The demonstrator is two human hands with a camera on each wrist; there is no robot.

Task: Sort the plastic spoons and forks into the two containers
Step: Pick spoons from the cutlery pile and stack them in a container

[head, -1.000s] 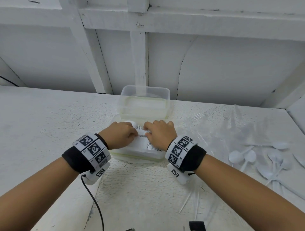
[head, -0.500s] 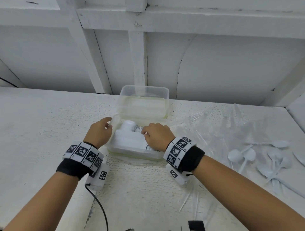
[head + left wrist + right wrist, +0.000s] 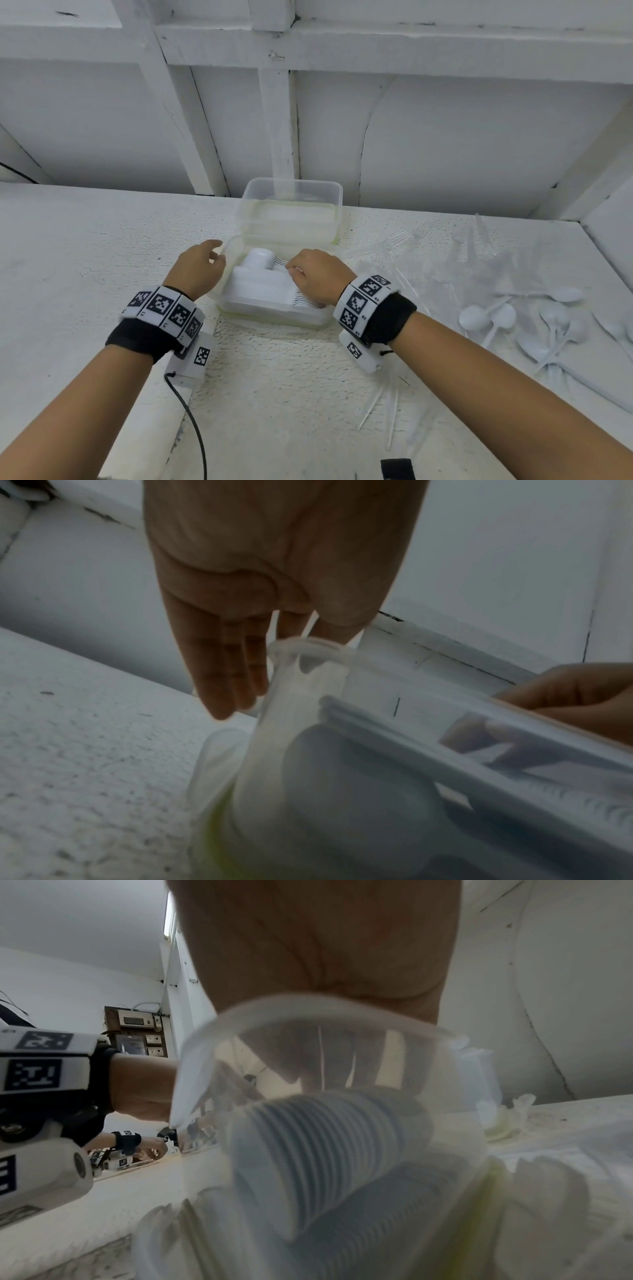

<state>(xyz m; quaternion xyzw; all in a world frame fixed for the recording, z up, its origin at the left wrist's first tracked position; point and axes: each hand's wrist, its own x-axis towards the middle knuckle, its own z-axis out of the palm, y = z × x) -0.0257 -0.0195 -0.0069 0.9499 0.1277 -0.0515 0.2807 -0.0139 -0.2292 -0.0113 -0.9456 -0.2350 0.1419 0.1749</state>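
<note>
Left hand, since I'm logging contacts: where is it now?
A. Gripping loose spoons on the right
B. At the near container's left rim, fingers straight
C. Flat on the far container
B: the left hand sits at the near container's left rim, fingers straight.

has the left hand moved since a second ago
Yes. The left hand has come off the stacked cutlery and shifted to its own left, now at the outer left wall of the near container, which stayed put.

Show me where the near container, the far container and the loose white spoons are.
near container [image 3: 274, 320]: head view, front rim.
far container [image 3: 291, 197]: head view, clear back wall.
loose white spoons [image 3: 474, 317]: head view, bowl of one spoon.
</note>
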